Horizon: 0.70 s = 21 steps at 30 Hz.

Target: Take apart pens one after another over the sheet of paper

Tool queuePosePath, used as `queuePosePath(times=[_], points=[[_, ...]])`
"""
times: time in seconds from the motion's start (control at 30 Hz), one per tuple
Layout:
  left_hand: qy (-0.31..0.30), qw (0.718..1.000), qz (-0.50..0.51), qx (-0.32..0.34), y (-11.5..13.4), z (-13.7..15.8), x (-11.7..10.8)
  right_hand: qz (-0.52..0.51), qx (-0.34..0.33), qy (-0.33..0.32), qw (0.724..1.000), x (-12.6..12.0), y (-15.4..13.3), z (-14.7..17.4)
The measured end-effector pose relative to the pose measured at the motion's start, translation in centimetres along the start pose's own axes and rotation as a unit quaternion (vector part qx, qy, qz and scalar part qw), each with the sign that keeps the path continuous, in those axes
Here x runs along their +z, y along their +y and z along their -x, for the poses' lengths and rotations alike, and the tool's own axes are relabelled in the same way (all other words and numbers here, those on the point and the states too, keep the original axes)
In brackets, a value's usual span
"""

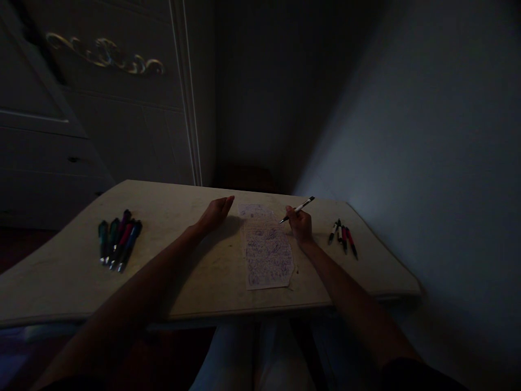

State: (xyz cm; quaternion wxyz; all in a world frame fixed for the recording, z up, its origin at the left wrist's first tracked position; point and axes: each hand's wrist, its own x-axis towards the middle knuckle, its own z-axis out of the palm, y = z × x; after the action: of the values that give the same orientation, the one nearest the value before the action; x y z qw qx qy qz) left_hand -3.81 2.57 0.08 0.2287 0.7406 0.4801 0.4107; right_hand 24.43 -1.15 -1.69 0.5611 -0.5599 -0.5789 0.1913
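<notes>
Pen (304, 205) in right hand (302, 225), gripped near its tip at the paper's (266, 255) far right edge. For steadiness, press paper to tabletop (203, 293) with left hand (217, 213), empty, fingers extended, at left.

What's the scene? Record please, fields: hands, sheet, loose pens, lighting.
left hand: left of the sheet, no object visible in it
right hand: holds a white-and-black pen, tip toward the sheet; contact unclear
sheet: densely marked in bluish purple, lying on the table
left pens: bunched, left side of table
right pens: bunched, beyond right hand
lighting: dim
</notes>
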Motion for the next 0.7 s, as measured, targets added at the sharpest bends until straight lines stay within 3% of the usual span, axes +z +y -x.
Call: queuePosePath(times=[0.13, 0.33, 0.5, 0.7], points=[[0.005, 1.000, -0.017, 0.008, 0.3, 0.3, 0.0, 0.004, -0.007, 0.002, 1.000, 0.0, 0.1, 0.0], [0.064, 0.997, -0.035, 0.016, 0.5, 0.2, 0.0, 0.000, -0.001, -0.012, 1.000, 0.1, 0.1, 0.1], [0.043, 0.998, -0.033, 0.013, 0.8, 0.2, 0.0, -0.006, -0.005, -0.024, 1.000, 0.1, 0.2, 0.1], [0.100, 0.995, -0.022, 0.015, 1.9, 0.7, -0.4, -0.002, -0.001, -0.018, 1.000, 0.0, -0.2, 0.4]])
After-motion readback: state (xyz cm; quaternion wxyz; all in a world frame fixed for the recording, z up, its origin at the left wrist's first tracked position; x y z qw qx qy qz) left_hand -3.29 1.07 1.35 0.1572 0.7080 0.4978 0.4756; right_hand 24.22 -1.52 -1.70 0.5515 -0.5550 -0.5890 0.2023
